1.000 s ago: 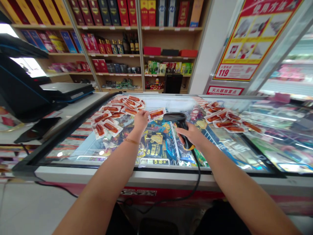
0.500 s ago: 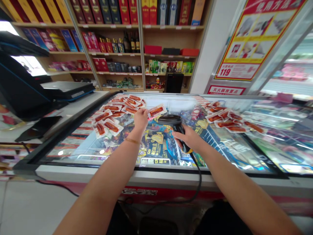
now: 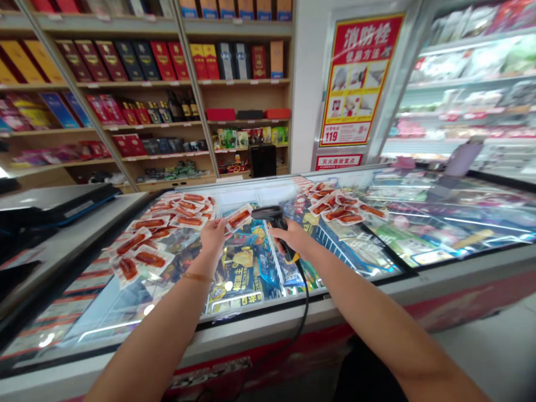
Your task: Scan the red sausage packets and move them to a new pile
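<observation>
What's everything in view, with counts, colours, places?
freezer: one, white and red, centre
sausage packets: many, reddish, two piles on freezer
held packet: one, reddish, over freezer
scanner: one, black and yellow, beside held packet
cable: one, black, below scanner
bagged goods: many, mixed colours, inside freezer
bottle: one, pale purple, far right
wall signs: two, partly red, behind
stocked shelves: many, brown, behind
flat device: one, dark, far left
left hand: one, holding packet
right hand: one, holding scanner

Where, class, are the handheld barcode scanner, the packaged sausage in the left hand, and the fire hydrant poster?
Handheld barcode scanner [image 3: 269, 213]: head view, black scanning head.
Packaged sausage [image 3: 239, 218]: head view, middle of the sausage.
Fire hydrant poster [image 3: 360, 85]: head view, among its illustrations.
</observation>
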A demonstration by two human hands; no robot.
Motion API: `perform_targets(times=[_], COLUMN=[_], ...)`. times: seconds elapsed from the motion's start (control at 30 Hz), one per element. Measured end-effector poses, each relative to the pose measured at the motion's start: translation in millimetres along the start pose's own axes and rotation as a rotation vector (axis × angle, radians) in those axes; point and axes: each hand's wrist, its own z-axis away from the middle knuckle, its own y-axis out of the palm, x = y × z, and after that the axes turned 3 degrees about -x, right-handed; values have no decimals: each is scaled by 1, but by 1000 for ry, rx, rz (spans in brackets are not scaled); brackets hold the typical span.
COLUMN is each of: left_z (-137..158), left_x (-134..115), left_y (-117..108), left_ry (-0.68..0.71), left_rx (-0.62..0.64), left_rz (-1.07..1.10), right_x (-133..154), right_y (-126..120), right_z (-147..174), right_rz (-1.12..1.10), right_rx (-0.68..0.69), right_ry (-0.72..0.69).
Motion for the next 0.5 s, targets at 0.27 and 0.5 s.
perform_targets(times=[0.27,0.5], left_z=[32,77], left_x=[-38,-66], left_y=[96,243], left_ry=[-52,-72], left_rx=[214,401], left_rz=[-31,60], right_x=[25,21], right_y=[-108,-207], right_z=[20,50], right_rz=[-50,-27], right_rx=[-339,-607], right_ry=[0,7])
